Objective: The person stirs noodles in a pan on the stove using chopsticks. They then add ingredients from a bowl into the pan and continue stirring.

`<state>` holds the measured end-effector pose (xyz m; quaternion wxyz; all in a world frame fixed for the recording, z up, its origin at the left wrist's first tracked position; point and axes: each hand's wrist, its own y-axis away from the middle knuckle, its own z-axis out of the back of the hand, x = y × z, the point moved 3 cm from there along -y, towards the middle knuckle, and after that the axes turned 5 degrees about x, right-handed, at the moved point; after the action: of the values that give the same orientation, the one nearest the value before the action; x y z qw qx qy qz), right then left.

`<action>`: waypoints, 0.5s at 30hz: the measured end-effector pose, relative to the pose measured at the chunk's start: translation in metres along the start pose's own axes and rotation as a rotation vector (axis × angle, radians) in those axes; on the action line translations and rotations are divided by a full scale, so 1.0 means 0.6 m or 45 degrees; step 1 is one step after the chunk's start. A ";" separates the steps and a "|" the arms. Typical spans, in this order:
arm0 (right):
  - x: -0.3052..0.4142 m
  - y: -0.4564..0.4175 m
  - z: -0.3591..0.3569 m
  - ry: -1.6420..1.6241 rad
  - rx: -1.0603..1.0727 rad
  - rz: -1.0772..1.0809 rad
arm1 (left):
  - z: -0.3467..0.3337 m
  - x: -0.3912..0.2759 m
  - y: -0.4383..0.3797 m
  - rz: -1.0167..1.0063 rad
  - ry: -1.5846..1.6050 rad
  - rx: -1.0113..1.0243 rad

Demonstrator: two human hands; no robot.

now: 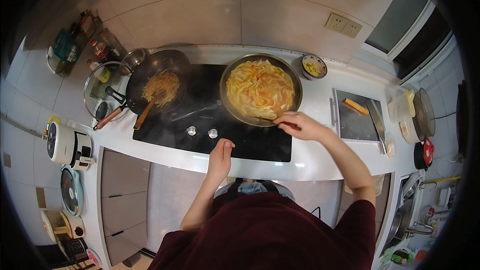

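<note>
My right hand (pixel 296 123) is at the front right rim of a wide round pan (pixel 299 93). It grips a thin brown utensil (pixel 267 119) whose far end lies in the food, so its full shape is hidden. Broad noodles or strips in an orange-yellow soup (pixel 260 88) fill the pan. My left hand (pixel 220 159) hovers over the front edge of the black cooktop (pixel 255 146), thumb up and fingers curled in, with nothing visible in it. To the left, a dark wok (pixel 165 58) holds shredded food (pixel 159 84) and a wooden spatula (pixel 144 114).
Two knobs (pixel 202 132) sit on the cooktop's front. Right of the pan are a patterned bowl (pixel 314 68) and a cutting board (pixel 352 120) bearing a knife (pixel 376 123). The wok's handle (pixel 108 118) points toward the front left. A glass lid (pixel 88 92) leans behind it.
</note>
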<state>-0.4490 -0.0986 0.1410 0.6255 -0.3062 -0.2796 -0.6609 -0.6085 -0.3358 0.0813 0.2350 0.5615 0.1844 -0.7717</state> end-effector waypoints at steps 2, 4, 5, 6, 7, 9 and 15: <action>-0.039 -0.039 -0.039 0.023 -0.131 0.079 | 0.004 0.000 0.001 0.039 -0.027 0.013; -0.084 -0.082 -0.067 0.022 -0.347 0.211 | 0.006 0.001 0.002 0.053 -0.010 0.007; -0.094 -0.099 -0.070 0.036 -0.371 0.192 | 0.006 0.001 0.003 0.048 0.017 0.002; -0.103 -0.115 -0.068 0.049 -0.399 0.171 | 0.007 0.000 0.004 0.043 0.042 0.000; -0.113 -0.129 -0.064 0.062 -0.429 0.148 | 0.007 -0.001 0.004 0.050 0.067 -0.002; -0.122 -0.151 -0.044 0.245 -0.517 0.209 | 0.007 -0.005 0.006 0.065 0.119 -0.009; -0.135 -0.166 0.035 0.268 -0.578 -0.002 | 0.002 0.007 0.009 0.077 0.121 0.008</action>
<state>-0.5449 -0.0236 0.0949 0.5658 -0.3681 -0.0574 -0.7356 -0.6075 -0.3414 0.0773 0.2475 0.6034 0.1760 -0.7373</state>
